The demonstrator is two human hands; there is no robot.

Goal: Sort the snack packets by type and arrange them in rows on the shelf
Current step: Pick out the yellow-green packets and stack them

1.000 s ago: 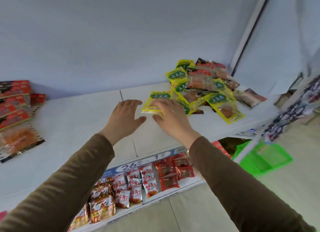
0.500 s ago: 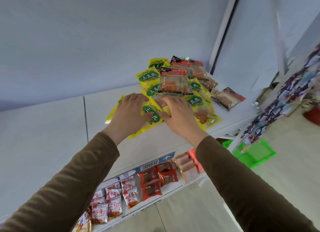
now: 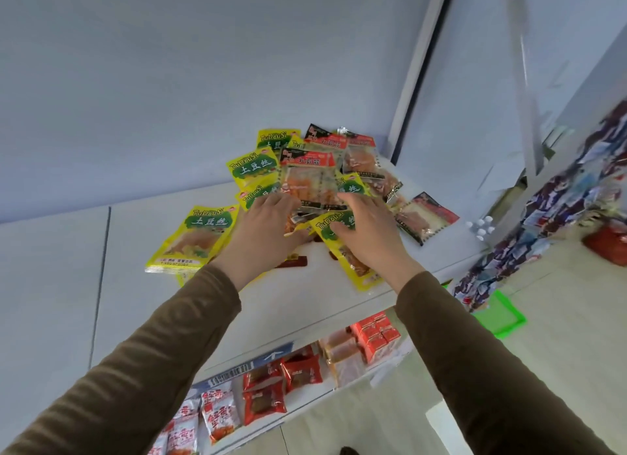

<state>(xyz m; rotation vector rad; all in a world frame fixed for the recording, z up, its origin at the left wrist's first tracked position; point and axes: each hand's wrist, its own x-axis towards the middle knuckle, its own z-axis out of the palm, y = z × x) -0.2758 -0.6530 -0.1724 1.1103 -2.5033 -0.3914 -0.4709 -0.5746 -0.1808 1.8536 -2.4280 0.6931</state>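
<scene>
Head view: both hands (image 3: 315, 230) flat on snack packets (image 3: 310, 179).

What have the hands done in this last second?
Both hands went from the lone yellow packet, now left lying flat, rightward into the mixed pile. The left hand and right hand now rest on its packets; any grip is unclear. The pile looks unsorted as before.

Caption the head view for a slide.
Both hands, left and right, reach into mixed snack packets on a white shelf.
</scene>
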